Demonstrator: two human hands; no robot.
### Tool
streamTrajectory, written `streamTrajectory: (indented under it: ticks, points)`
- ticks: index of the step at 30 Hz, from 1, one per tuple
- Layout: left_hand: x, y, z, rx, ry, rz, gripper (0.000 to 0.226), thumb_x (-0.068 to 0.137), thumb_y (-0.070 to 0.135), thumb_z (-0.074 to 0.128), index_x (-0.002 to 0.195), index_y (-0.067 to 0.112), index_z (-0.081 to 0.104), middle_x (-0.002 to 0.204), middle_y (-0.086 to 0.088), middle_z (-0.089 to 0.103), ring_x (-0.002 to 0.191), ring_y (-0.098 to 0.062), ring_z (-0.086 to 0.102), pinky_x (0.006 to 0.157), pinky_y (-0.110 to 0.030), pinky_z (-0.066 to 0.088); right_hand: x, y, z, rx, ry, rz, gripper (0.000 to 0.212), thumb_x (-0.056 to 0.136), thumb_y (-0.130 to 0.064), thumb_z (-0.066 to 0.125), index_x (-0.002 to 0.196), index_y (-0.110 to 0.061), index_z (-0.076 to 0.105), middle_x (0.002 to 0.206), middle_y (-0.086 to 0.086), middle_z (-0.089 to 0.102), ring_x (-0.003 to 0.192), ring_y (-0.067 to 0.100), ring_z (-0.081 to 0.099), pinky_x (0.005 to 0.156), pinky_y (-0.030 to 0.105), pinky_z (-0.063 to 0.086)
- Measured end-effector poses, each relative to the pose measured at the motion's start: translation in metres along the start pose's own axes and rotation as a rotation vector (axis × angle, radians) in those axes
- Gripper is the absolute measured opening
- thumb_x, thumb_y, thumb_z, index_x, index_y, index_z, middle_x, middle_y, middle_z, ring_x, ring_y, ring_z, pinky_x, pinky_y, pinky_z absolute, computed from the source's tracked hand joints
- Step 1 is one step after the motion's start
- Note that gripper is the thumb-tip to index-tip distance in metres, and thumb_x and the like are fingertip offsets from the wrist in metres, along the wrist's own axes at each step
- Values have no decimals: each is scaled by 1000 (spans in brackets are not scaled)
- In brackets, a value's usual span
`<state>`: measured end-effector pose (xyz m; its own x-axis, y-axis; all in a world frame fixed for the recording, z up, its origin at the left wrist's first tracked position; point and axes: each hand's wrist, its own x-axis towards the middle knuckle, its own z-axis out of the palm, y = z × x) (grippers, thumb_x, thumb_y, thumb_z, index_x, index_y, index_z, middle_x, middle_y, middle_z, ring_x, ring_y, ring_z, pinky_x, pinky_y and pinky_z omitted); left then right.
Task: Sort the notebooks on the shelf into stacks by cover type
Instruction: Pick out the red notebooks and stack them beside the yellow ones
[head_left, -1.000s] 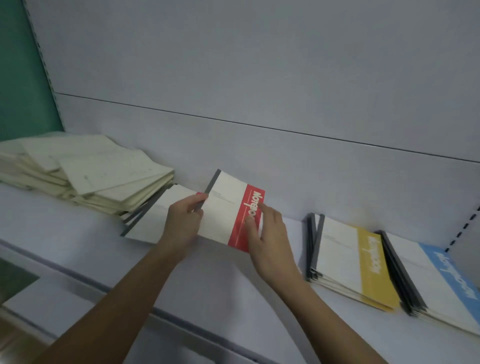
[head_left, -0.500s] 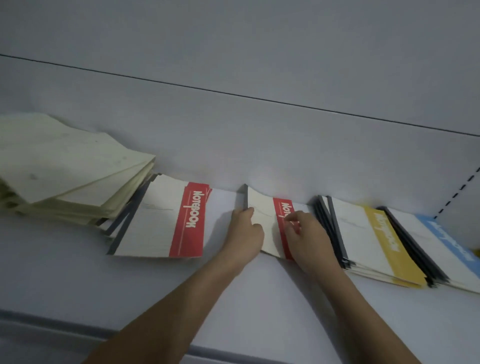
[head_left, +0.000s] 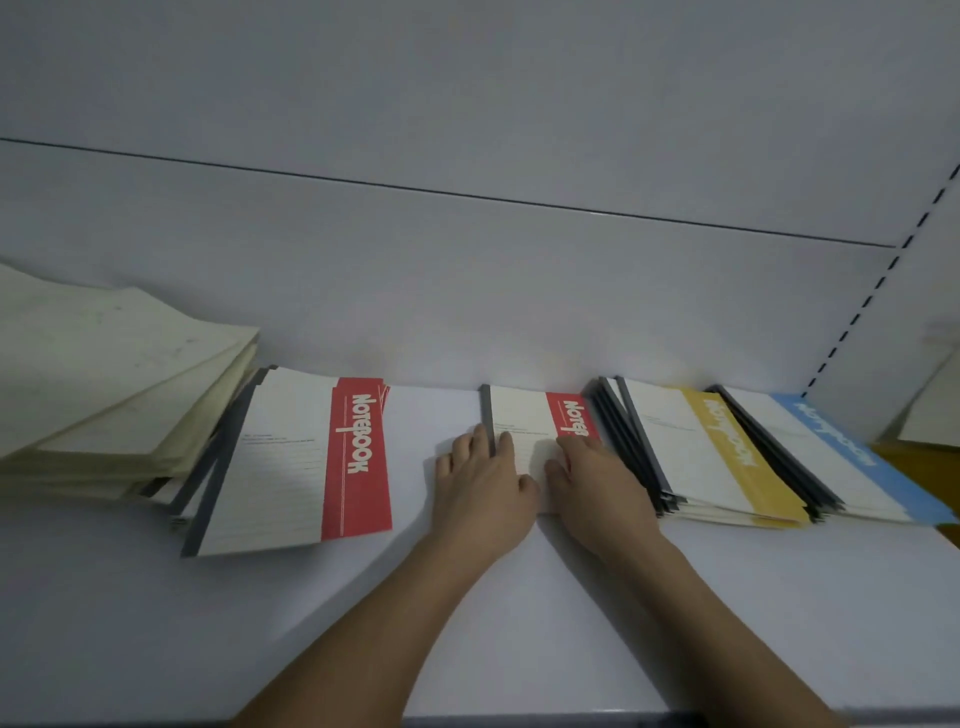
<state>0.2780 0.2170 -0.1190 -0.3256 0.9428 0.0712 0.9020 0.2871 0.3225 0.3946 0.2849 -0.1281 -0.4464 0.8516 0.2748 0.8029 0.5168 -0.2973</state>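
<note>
Both bare forearms reached up from the bottom of the frame toward its centre, converging. The left hand (head_left: 480, 486) lay palm down, fingers extended and slightly spread, thumb toward the right. The right hand (head_left: 597, 480) lay flat just beside it, fingers straight, pointing up the frame.

The left hand (head_left: 480, 480) and right hand (head_left: 597, 480) are covering the near half of the red-band notebook (head_left: 524, 415), hiding the end of its title. The cream pile (head_left: 104, 384) is running off the left edge. The blue-band stack (head_left: 831, 457) is showing blurred, unreadable lettering
</note>
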Motion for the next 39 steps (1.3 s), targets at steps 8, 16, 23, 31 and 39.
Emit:
streamTrajectory:
  ticks: [8, 16, 23, 31, 39]
  points:
    - [-72, -34, -61, -640, 423, 55, 31, 98, 12, 50, 125, 21, 64, 126, 9, 61, 118, -9, 51, 100, -19, 38, -27, -72, -18, 252, -5, -268, 38, 100, -32, 45, 134, -16, 52, 132, 3, 56, 121, 21, 49, 97, 35, 42]
    - [-147, -104, -72, -756, 458, -258, 18, 94, 2, 57, 96, 16, 69, 97, 3, 68, 94, -15, 62, 80, -13, 46, -58, -147, -9, -44, -349, -492, 75, 92, -62, 44, 150, -20, 25, 157, 2, 27, 143, 27, 24, 116, 51, 23]
    - [-186, -138, -93, -1088, 343, -512, 14, 95, 1, 54, 102, 1, 67, 92, -17, 65, 82, -25, 60, 78, -30, 53, -90, -169, -12, -145, -55, -472, 29, 97, -14, 46, 126, -13, 49, 127, 11, 55, 112, 28, 53, 97, 40, 41]
    - [-197, -131, -121, -1696, 66, -509, 47, 99, 44, 47, 117, 4, 62, 112, -22, 70, 95, -35, 71, 74, -43, 59, -139, -143, -34, 189, -1, -677, 52, 96, -4, 47, 143, -26, 45, 143, 0, 51, 127, 24, 50, 98, 37, 47]
    - [-176, -152, -128, -1379, -82, -329, 33, 101, 10, 50, 132, 20, 53, 120, -9, 69, 109, -29, 65, 85, -42, 56, -154, -132, -70, 382, -247, -500, 59, 97, -59, 25, 152, -37, 21, 152, -17, 33, 136, 2, 33, 110, 25, 26]
